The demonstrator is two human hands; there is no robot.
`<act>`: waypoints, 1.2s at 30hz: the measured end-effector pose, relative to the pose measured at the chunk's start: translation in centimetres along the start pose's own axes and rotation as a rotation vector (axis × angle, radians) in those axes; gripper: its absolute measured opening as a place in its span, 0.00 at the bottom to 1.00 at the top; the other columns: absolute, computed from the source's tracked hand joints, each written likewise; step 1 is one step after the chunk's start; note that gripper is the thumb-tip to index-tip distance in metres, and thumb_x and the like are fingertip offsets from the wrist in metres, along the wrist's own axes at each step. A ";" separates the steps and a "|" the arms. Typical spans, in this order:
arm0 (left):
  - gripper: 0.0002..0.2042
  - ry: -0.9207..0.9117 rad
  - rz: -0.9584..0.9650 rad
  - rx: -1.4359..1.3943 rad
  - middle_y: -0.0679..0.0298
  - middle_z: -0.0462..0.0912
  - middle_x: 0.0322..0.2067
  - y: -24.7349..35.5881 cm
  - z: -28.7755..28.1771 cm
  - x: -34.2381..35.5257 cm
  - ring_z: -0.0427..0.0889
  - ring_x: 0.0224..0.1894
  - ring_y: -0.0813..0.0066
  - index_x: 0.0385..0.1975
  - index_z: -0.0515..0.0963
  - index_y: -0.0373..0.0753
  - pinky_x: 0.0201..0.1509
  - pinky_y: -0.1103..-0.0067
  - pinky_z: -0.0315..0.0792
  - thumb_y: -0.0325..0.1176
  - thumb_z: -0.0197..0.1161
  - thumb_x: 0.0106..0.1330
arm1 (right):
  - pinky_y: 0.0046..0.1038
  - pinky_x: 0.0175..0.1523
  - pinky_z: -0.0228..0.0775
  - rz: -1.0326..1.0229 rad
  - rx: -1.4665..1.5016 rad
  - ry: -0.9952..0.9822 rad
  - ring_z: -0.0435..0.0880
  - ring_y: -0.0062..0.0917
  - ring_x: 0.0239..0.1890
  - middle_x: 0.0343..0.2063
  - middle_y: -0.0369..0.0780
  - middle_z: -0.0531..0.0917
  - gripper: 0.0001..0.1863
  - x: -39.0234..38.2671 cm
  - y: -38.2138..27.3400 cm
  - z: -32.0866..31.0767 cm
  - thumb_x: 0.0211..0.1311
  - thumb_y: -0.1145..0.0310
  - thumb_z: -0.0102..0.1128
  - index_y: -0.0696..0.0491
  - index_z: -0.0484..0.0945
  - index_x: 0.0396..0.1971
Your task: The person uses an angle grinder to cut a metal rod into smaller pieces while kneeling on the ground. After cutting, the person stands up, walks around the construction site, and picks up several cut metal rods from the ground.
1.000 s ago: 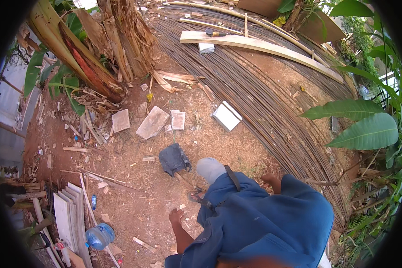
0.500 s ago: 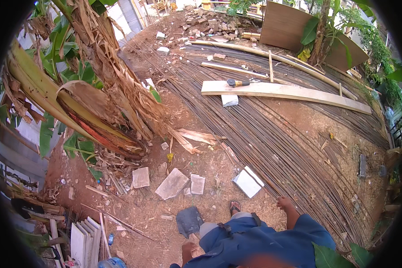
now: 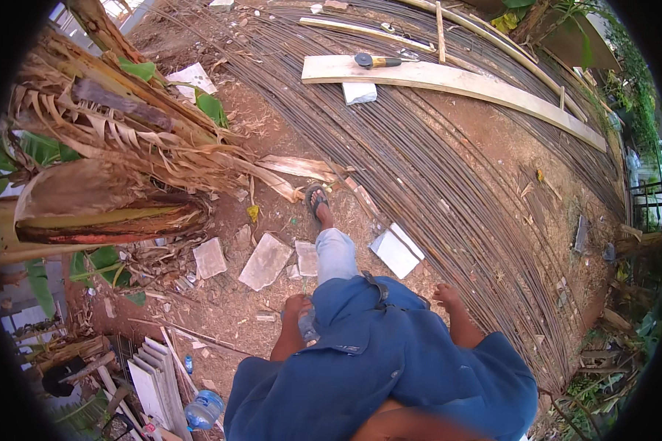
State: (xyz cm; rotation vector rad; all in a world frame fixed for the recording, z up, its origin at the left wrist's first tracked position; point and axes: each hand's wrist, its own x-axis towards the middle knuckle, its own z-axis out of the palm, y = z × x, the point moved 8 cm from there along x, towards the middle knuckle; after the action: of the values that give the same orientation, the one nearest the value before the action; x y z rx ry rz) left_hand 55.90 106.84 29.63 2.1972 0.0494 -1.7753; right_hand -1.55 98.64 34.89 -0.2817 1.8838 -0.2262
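My left hand point(image 3: 296, 304) hangs low at my left side, its fingers curled. A blurred grey-blue thing point(image 3: 308, 323) shows beside it, partly hidden by my forearm and shirt; its kind is unclear. My right hand point(image 3: 446, 295) is held out to the right with loosely bent fingers and nothing visible in it. Just ahead of that hand lies a white block point(image 3: 397, 251) with a dark stripe, at the edge of many long thin metal rods point(image 3: 390, 169). My sandalled foot point(image 3: 317, 204) is stretched forward on the dirt.
Flat stone pieces point(image 3: 265, 262) lie left of my leg. Banana stems with dry leaves point(image 3: 147, 132) lean in at left. Ahead, a long plank point(image 3: 463, 79) carries an angle grinder point(image 3: 375, 61). White panels point(image 3: 154, 386) and a large plastic bottle point(image 3: 204, 409) stand at lower left.
My view has moved forward and tilted down. One foot has stepped ahead, and both hands show higher in the picture. The dark slab-like piece near my left hand no longer shows in full.
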 end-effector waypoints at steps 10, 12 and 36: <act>0.17 0.020 0.227 0.178 0.60 0.81 0.28 33.9 -5.8 7.3 0.82 0.29 0.69 0.45 0.74 0.37 0.32 0.67 0.73 0.43 0.53 0.66 | 0.42 0.42 0.71 0.084 0.151 0.010 0.82 0.32 0.39 0.43 0.44 0.80 0.23 0.6 -18.4 9.8 0.66 0.53 0.51 0.51 0.70 0.55; 0.16 -0.047 0.474 0.404 0.60 0.81 0.26 46.5 -5.0 5.5 0.82 0.30 0.70 0.39 0.76 0.36 0.35 0.73 0.74 0.44 0.53 0.68 | 0.42 0.42 0.70 0.058 0.182 0.034 0.82 0.31 0.40 0.44 0.43 0.80 0.24 1.8 -24.4 11.3 0.66 0.52 0.51 0.51 0.69 0.56; 0.17 0.118 0.076 -0.115 0.57 0.81 0.42 83.4 1.4 9.9 0.82 0.40 0.63 0.51 0.71 0.36 0.42 0.68 0.75 0.41 0.51 0.71 | 0.40 0.48 0.70 -0.050 0.179 -0.010 0.81 0.28 0.44 0.45 0.42 0.80 0.23 19.4 -81.1 17.2 0.68 0.51 0.50 0.49 0.70 0.56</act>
State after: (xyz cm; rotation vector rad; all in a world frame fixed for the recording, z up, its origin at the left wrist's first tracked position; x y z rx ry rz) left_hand 75.36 25.57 38.31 2.1890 0.0907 -1.5622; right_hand 15.34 15.17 35.67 -0.2073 1.8343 -0.4246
